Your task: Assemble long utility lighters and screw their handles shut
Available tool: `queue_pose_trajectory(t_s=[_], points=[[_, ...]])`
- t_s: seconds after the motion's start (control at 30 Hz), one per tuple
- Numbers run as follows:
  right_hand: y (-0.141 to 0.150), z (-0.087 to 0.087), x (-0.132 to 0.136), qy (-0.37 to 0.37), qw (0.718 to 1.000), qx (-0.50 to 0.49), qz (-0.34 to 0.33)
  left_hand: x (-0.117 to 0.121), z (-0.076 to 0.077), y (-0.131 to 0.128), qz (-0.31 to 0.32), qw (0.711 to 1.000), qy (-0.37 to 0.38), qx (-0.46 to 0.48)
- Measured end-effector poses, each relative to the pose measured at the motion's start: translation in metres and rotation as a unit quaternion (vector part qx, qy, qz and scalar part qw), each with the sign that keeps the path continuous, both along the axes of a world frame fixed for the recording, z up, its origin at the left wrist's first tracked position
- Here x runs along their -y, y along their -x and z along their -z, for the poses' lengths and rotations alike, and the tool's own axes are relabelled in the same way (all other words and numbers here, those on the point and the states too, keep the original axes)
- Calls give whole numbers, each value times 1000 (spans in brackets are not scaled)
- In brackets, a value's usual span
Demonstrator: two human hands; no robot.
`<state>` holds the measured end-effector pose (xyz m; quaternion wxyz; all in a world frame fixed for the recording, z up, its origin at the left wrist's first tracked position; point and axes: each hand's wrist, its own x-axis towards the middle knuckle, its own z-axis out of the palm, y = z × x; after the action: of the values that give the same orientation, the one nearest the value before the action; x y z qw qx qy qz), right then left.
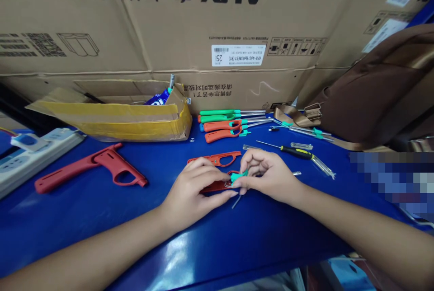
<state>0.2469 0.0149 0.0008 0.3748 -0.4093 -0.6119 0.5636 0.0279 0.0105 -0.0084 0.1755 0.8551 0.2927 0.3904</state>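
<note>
Both my hands meet at the middle of the blue table [142,218]. My right hand [267,173] pinches a small green plastic trigger part [239,176] with a thin metal wire hanging below it. My left hand [196,189] is curled over a flat orange-red handle shell [217,186], fingertips touching the green part. A second orange shell half [217,159] lies just behind my hands.
Finished green and orange tools [230,124] lie in a row at the back. A larger red handle [101,166] lies left. A black-yellow screwdriver [294,151], a taped cardboard box [135,121], a power strip [30,151], a brown bag [376,92] and big cartons surround them.
</note>
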Motion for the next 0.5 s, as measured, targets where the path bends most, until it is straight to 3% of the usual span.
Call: queue_pose_trajectory(t_s=[0.13,0.33,0.5], points=[[-5,-1,-4,-121,985,120,24,1,2,2,-5,1000,-5,-9],[-24,-4,-11,-253,940,226,-36,5,1,9,-32,995,-6,-90],[-32,-7,-9,-296,909,289,-51,6,-1,13,-37,987,-14,-159]])
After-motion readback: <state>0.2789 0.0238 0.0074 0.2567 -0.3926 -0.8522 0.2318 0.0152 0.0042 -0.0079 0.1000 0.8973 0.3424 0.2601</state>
